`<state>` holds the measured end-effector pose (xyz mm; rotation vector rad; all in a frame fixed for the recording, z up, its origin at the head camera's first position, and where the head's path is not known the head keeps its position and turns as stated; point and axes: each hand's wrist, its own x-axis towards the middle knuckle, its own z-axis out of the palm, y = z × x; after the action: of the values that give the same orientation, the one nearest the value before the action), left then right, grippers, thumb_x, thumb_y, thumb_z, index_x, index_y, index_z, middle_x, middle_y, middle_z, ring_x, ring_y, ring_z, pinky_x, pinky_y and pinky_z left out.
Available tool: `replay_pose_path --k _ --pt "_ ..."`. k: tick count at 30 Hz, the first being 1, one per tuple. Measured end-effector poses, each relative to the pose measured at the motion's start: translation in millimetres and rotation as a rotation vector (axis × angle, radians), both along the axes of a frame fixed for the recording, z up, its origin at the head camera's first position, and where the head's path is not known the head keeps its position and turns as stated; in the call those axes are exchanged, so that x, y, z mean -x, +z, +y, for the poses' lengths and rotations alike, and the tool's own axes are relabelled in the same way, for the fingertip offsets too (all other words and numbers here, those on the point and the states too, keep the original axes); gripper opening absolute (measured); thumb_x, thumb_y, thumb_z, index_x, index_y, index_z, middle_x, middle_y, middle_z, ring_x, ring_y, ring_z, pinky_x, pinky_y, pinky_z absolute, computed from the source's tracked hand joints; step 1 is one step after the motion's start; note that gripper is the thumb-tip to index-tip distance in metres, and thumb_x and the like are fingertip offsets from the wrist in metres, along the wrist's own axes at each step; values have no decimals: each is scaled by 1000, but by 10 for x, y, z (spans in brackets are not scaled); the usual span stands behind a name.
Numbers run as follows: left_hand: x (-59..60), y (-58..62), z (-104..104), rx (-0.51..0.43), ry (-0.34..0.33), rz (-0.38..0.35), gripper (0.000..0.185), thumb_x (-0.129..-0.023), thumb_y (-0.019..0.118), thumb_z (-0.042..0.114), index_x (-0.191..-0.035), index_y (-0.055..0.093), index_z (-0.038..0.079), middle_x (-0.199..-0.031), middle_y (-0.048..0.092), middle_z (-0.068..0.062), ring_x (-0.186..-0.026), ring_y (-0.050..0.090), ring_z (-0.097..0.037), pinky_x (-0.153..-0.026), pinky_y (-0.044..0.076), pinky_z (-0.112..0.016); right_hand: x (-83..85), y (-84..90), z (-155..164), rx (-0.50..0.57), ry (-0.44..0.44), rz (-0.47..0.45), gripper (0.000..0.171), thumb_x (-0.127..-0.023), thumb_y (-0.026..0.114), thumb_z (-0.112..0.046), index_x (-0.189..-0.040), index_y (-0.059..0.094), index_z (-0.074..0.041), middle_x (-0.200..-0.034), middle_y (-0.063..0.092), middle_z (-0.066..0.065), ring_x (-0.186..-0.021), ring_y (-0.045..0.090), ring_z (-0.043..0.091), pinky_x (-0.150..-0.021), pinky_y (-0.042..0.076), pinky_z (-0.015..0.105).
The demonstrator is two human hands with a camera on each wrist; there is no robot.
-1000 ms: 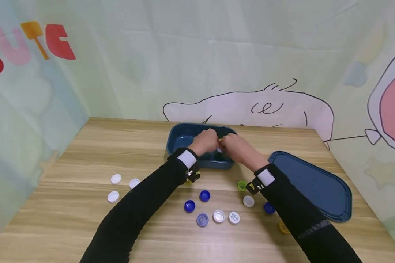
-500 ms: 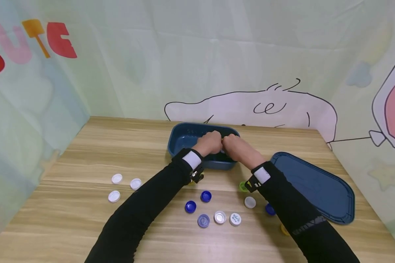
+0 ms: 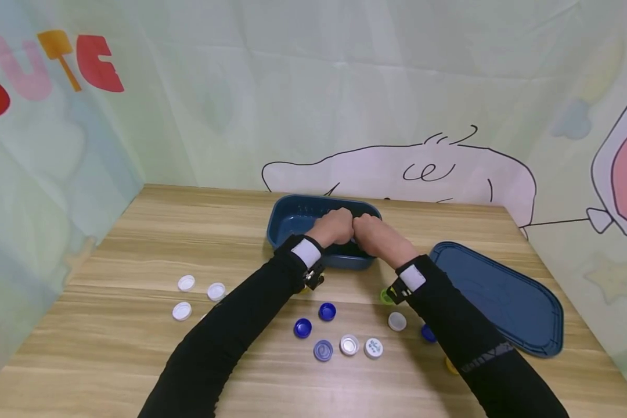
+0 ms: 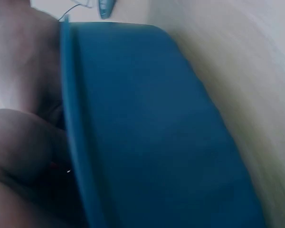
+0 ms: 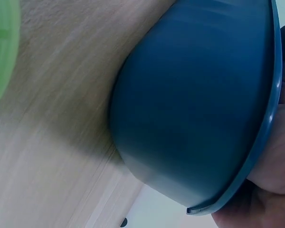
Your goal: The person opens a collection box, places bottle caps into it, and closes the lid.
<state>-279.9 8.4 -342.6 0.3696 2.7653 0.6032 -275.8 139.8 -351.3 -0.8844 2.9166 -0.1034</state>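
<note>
My left hand (image 3: 336, 225) and right hand (image 3: 373, 232) meet over the inside of a dark blue plastic container (image 3: 324, 262), both with fingers curled. A sliver of something small and white (image 3: 352, 240) shows under the right fingers where the hands meet. What the left fingers hold I cannot tell; the backs of the hands cover it. In the left wrist view the container's wall (image 4: 147, 118) hides most of the left hand (image 4: 23, 152). The right wrist view has the right fingers (image 5: 275, 161) behind the rim. Blue caps (image 3: 327, 312) lie on the table before the container.
Three white caps (image 3: 186, 283) lie at the left. White caps (image 3: 349, 345), more blue ones (image 3: 302, 328), a green ring-like cap (image 3: 386, 296) and a yellow cap (image 3: 451, 365) lie nearer, some partly behind the sleeves. The blue lid (image 3: 501, 302) lies flat at the right.
The hands have drawn together over the container, and the white thing between them shows less than a second ago. In the last half second they hardly move.
</note>
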Motion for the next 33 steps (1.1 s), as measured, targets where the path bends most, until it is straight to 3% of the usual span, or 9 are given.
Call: replay_pose_path --k 8,14,18,20,22,25,28,33 --pt "25 -7 -3 -3 -40 -28 30 -106 51 11 -76 56 8 -73 42 -4 -65 47 -20 -55 35 -28 -7 14 3 -25 11 -2 19 -97 62 3 -79 62 -2 -65 52 5 -59 51 18 -55 43 31" --pt "11 45 -71 -59 -37 -5 31 -104 54 11 -73 57 9 -63 32 0 -53 31 -13 -50 24 -25 2 115 38 4 30 4 16 -98 62 0 -84 70 2 -68 55 6 -62 52 19 -58 44 30" --pt "-67 108 -144 -88 4 39 22 -102 57 16 -86 70 10 -71 47 2 -61 41 -14 -57 30 -27 -82 246 132 96 59 30 15 -100 63 -3 -95 75 4 -77 62 8 -69 56 21 -63 48 33" --pt "-138 148 -183 -103 11 80 20 -103 59 20 -107 77 12 -85 61 1 -72 52 -16 -63 38 -29 -160 309 197 148 69 67 14 -99 64 -3 -99 76 4 -85 67 10 -75 59 23 -68 52 36" --pt "-230 199 -225 -124 15 129 27 -103 61 24 -125 75 13 -105 70 0 -84 59 -17 -70 46 -31 -258 371 262 180 77 114 12 -98 65 -2 -101 76 4 -92 69 12 -80 62 24 -72 56 38" --pt "-392 299 -283 -150 -16 213 30 -104 63 26 -128 73 12 -118 73 -3 -93 62 -17 -75 51 -31 -422 436 346 196 97 186 11 -96 69 0 -103 76 4 -97 70 15 -84 65 26 -74 58 39" --pt "-593 400 -319 -163 -73 286 27 -103 66 26 -123 75 11 -118 72 -5 -97 61 -18 -78 51 -29 -593 462 411 205 136 240 10 -93 73 1 -102 76 4 -98 71 15 -86 66 26 -73 59 39" --pt "-947 449 -351 -145 -154 287 24 -102 68 28 -119 76 13 -115 69 -5 -103 60 -17 -80 52 -31 -891 420 440 231 190 255 11 -90 78 -1 -101 77 -1 -98 72 11 -88 66 23 -75 58 37"
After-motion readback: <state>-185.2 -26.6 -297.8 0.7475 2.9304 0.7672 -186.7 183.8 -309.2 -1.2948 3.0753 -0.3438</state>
